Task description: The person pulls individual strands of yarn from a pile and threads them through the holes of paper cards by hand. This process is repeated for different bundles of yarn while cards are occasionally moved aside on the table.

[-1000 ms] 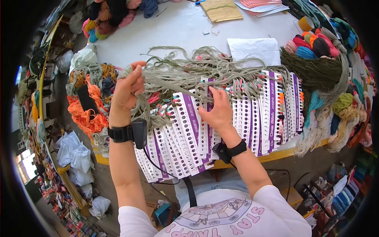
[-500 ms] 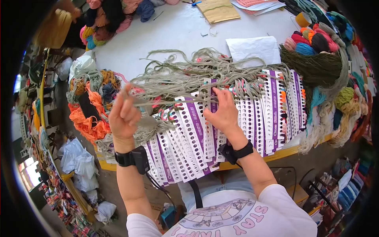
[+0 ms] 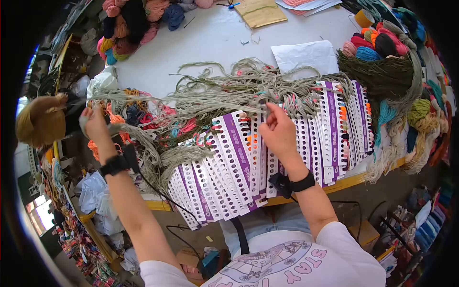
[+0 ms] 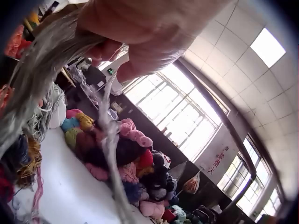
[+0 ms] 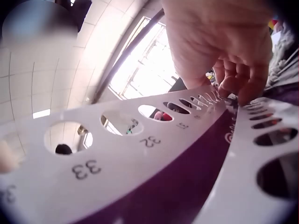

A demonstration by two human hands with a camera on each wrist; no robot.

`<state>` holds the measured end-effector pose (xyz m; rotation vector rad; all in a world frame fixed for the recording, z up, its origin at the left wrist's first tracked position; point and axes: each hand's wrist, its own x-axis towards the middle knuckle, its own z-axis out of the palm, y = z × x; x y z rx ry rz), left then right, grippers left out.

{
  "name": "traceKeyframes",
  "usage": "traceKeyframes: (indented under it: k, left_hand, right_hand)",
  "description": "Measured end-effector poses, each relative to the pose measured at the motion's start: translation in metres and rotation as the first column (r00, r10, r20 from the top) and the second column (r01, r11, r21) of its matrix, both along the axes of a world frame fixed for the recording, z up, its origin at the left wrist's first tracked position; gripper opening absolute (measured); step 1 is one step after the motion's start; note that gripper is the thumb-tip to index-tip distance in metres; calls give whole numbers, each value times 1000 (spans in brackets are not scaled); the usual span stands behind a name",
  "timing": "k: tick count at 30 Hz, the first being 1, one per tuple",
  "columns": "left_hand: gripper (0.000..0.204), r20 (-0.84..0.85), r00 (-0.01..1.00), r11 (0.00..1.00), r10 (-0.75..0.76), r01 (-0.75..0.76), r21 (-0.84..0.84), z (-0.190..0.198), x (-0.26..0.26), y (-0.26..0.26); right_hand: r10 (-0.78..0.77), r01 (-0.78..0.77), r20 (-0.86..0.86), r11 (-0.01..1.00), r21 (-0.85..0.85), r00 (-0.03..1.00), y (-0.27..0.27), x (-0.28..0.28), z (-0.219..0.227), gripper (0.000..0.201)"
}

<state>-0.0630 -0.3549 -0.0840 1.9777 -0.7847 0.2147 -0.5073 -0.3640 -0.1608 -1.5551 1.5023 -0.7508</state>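
Note:
In the head view my left hand is out at the far left, its curled fingers gripping a hank of grey-green embroidery thread. Long strands of it run right across the table toward my right hand. That hand pinches the top end of a white and purple punched thread card, seen close up in the right wrist view with numbers beside its holes. More such cards lie fanned along the near table edge, several with coloured threads looped through their top holes. A tangle of grey-green thread lies behind them.
Orange thread and other skeins lie by the left hand. Yarn bundles sit at the back left, dark green hanks at the right. A white paper lies behind the tangle. A brown sleeve shows at far left.
My left hand has swung out to the left and drawn the grey-green strands along. The right hand stays by the card tops, shifted slightly right. A brown sleeve has come into view at left.

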Motion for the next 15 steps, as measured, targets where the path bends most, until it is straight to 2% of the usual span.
traceKeyframes:
  k: [1, 2, 3, 4, 5, 6, 7, 8, 9, 10, 12, 13, 14, 15]
  left_hand:
    - [18, 34, 999, 1000, -16, 16, 23, -5, -25, 5]
    - [10, -63, 991, 993, -119, 117, -22, -21, -40, 11]
    - [10, -66, 977, 979, -204, 201, -43, -42, -68, 16]
    - [14, -212, 958, 977, -195, 210, 49, -36, -134, 17]
    - [15, -324, 873, 924, -364, 384, -4, -63, -173, 24]
    - [16, -774, 579, 898, -257, 439, 30, -36, -233, 24]
    - [17, -747, 493, 743, -447, 669, -3, -49, -261, 24]
    - [20, -484, 590, 645, -646, 761, 67, -75, -285, 22]
    - [25, -271, 675, 677, -687, 729, 99, -73, -307, 16]
    - [24, -356, 737, 719, -575, 662, 209, -63, -323, 12]
    - [21, -314, 776, 727, -547, 626, 282, -70, -334, 3]
    - [19, -290, 794, 729, -533, 606, 318, -76, -335, 0]
    - [14, -129, 817, 766, -562, 573, 291, -81, -335, -1]
    - [13, -94, 828, 776, -553, 553, 304, -83, -335, 1]
  right_hand:
    - [-36, 33, 59, 998, 55, 998, -3, -3, 5, 48]
    - [-95, 96, 141, 995, 3, 985, -5, -4, 10, 47]
    - [-92, 92, 142, 996, 9, 986, -6, -6, 14, 47]
    - [-89, 88, 141, 996, 12, 986, -8, -9, 17, 48]
    - [-83, 82, 137, 997, 15, 987, -10, -11, 19, 48]
    - [-69, 71, 113, 997, -16, 991, -10, -11, 20, 48]
    - [-58, 61, 106, 998, -18, 993, -9, -11, 21, 45]
    - [-47, 49, 100, 999, -20, 994, -9, -11, 21, 42]
    - [-37, 40, 97, 999, -24, 995, -9, -11, 21, 40]
    - [-35, 38, 89, 999, -26, 995, -8, -10, 23, 37]
    - [-38, 41, 79, 999, -35, 996, -7, -9, 28, 31]
    - [-13, 14, 13, 996, -82, 1000, -7, -10, 28, 30]
    - [8, -15, -53, 992, -128, 999, -7, -10, 28, 29]
    - [26, -46, -117, 985, -169, 993, -7, -9, 28, 28]
